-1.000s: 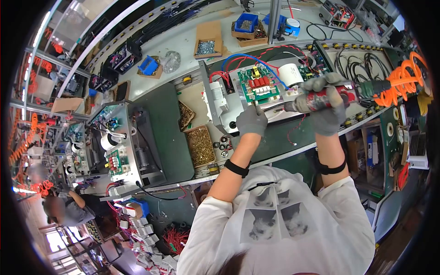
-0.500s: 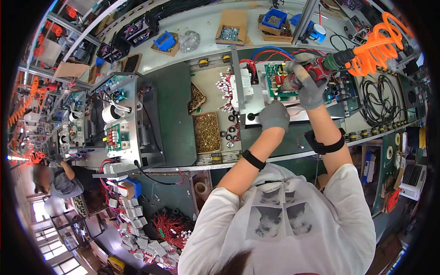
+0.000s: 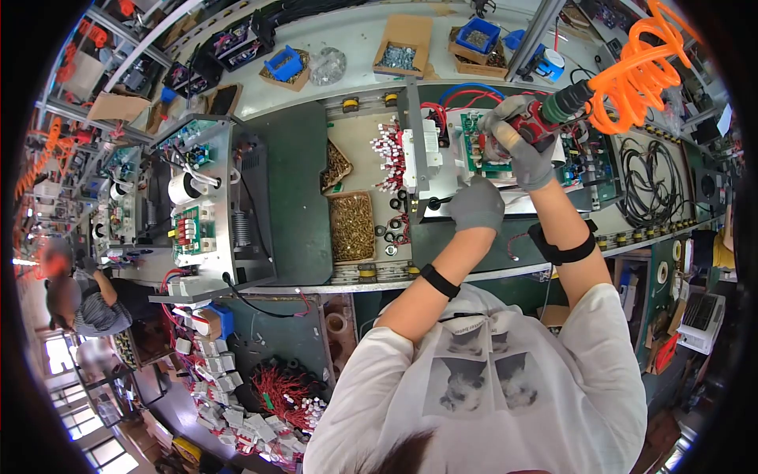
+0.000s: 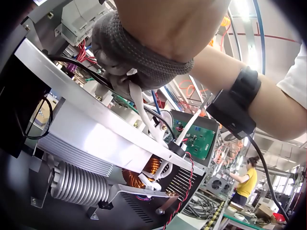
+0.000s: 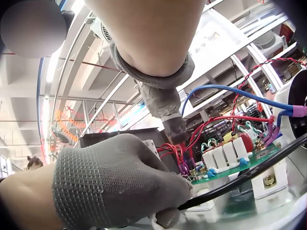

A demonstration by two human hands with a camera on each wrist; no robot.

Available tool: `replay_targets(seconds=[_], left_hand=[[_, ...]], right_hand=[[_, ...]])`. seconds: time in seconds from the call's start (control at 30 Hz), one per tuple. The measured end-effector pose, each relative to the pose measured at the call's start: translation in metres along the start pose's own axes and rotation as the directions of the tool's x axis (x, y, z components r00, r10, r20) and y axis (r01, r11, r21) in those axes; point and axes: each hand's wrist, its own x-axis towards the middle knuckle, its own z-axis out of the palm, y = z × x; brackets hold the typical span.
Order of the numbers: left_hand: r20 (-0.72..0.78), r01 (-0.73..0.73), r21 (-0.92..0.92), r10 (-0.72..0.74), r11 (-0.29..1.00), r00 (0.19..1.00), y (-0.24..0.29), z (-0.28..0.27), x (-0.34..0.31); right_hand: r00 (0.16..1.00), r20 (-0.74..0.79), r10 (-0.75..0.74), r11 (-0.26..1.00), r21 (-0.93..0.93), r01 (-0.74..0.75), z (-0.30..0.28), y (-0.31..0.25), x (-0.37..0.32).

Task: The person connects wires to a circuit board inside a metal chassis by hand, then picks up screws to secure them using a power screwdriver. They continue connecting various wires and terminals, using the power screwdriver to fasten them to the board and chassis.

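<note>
My gloved right hand (image 3: 517,146) grips a red air screwdriver (image 3: 537,122), held over the green circuit board (image 3: 472,141) in an open metal chassis (image 3: 442,183). In the right wrist view the screwdriver's wrapped nose (image 5: 173,127) points down among red wires beside white block resistors (image 5: 225,155). My gloved left hand (image 3: 477,204) is at the chassis's near side, fingers curled. Between its thumb and finger a black cable (image 5: 225,191) comes out, in the right wrist view. A white cable (image 4: 144,112) also runs from under these fingers. The screwdriver's tip is hidden.
An orange coiled hose (image 3: 636,79) hangs from the screwdriver at the right. Left of the chassis lie a box of brass screws (image 3: 352,227) and white connectors (image 3: 387,154). Another chassis (image 3: 213,205) stands further left. Behind are small parts boxes (image 3: 401,55).
My right hand has brought the screwdriver from the chassis's near right side, leftward and over the circuit board, tipping its nose down. My left hand has drawn back from the board's edge. The head view shifted.
</note>
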Motion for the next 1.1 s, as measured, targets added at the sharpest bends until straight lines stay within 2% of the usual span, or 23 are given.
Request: replay_targets(seconds=[0.03,0.13,0.2,0.23,0.3,0.33,0.4,0.53,0.6,0.73,0.8,0.93,1.0,1.03,1.1], left_hand=[[0.001,0.004,-0.002,-0.004,1.000,1.000,0.002,-0.003,-0.001],[0.017,0.036,-0.055,-0.036,0.998,0.999,-0.001,-0.009,0.004],[0.031,0.116,-0.380,-0.113,0.918,0.993,-0.015,-0.003,0.012],[0.031,0.121,-0.383,-0.118,0.916,0.992,-0.019,-0.003,0.015],[0.229,0.224,-0.634,-0.097,0.740,0.969,-0.024,-0.003,0.019],[0.227,0.226,-0.637,-0.101,0.737,0.969,-0.021,-0.006,0.018],[0.124,0.181,-0.611,-0.133,0.771,0.983,-0.012,-0.011,0.015],[0.089,0.199,-0.561,-0.181,0.803,0.979,-0.012,0.005,0.018],[0.016,0.203,-0.412,-0.216,0.888,0.976,-0.007,-0.005,0.011],[0.047,0.230,-0.400,-0.231,0.887,0.972,-0.010,-0.008,0.008],[0.064,0.214,-0.428,-0.207,0.878,0.976,-0.011,-0.010,0.005],[0.086,0.200,-0.427,-0.180,0.882,0.980,-0.017,-0.011,0.001],[0.129,0.169,-0.544,-0.117,0.822,0.985,-0.027,-0.002,-0.001],[0.122,0.157,-0.543,-0.108,0.825,0.987,-0.031,0.001,-0.007],[0.025,0.093,-0.823,-0.127,0.560,0.992,-0.039,0.005,-0.024]], right_hand=[[1.000,-0.024,-0.003,0.999,-0.044,0.002,0.002,-0.001,0.000],[0.999,-0.044,-0.011,1.000,0.001,0.011,-0.002,0.004,0.003],[0.997,-0.061,0.043,0.998,-0.039,-0.046,-0.005,0.004,0.004],[0.999,-0.031,0.039,0.999,-0.037,-0.040,-0.007,0.006,0.006],[1.000,-0.003,-0.003,0.999,-0.035,0.002,-0.007,0.009,0.009],[1.000,0.003,-0.001,0.999,-0.035,0.001,-0.005,0.009,0.010],[0.998,0.018,0.053,0.998,-0.034,-0.053,-0.003,0.008,0.010],[0.993,0.020,0.113,0.988,-0.107,-0.110,0.001,0.009,0.010],[0.994,0.032,0.107,0.985,-0.136,-0.102,-0.004,0.016,0.011],[0.997,-0.001,0.076,0.983,-0.165,-0.075,0.003,0.014,0.013],[0.986,0.006,0.169,0.972,-0.164,-0.166,0.000,0.012,0.014],[0.988,0.030,0.150,0.984,-0.105,-0.147,-0.004,0.018,0.014],[0.995,-0.047,0.086,0.993,-0.076,-0.090,0.001,0.017,0.011],[0.986,-0.074,0.149,0.988,-0.028,-0.151,0.000,0.013,0.011],[0.987,-0.091,0.130,0.990,-0.035,-0.134,0.001,0.006,0.008]])
